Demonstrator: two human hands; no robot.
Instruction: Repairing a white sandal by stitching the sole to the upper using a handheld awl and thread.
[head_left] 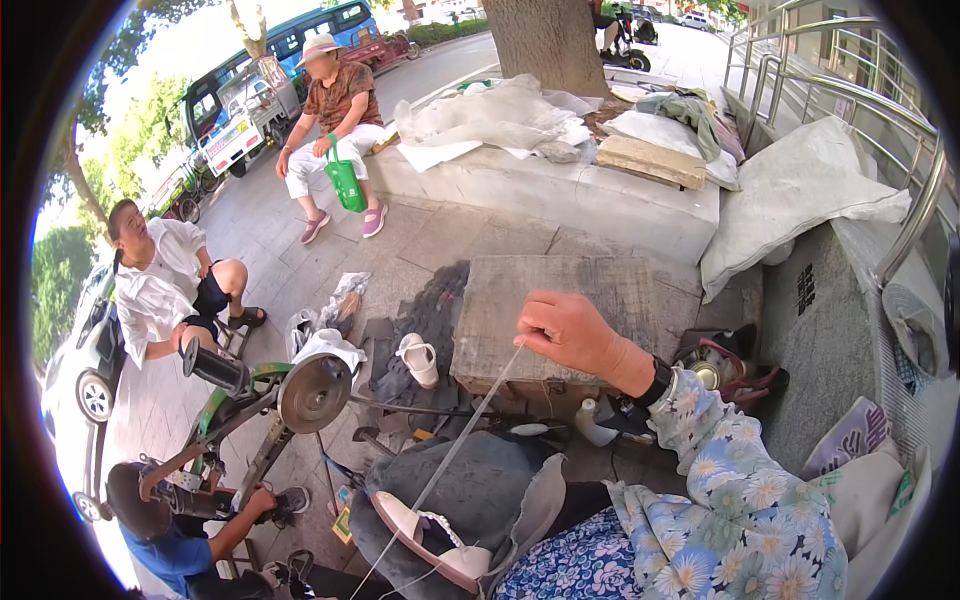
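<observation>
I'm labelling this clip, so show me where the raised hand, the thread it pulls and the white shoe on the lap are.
right hand [572, 330], head view, on the back of the fist.
thread [468, 428], head view, mid-length of the taut strand.
white shoe [430, 540], head view, on its upper.

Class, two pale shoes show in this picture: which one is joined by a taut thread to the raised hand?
The shoe on the lap: the thread runs from it to the right hand. The other shoe lies apart on the ground.

White thread [470, 425], taut diag. from pinch up top down to pale shoe [425, 540] on lap.
</observation>
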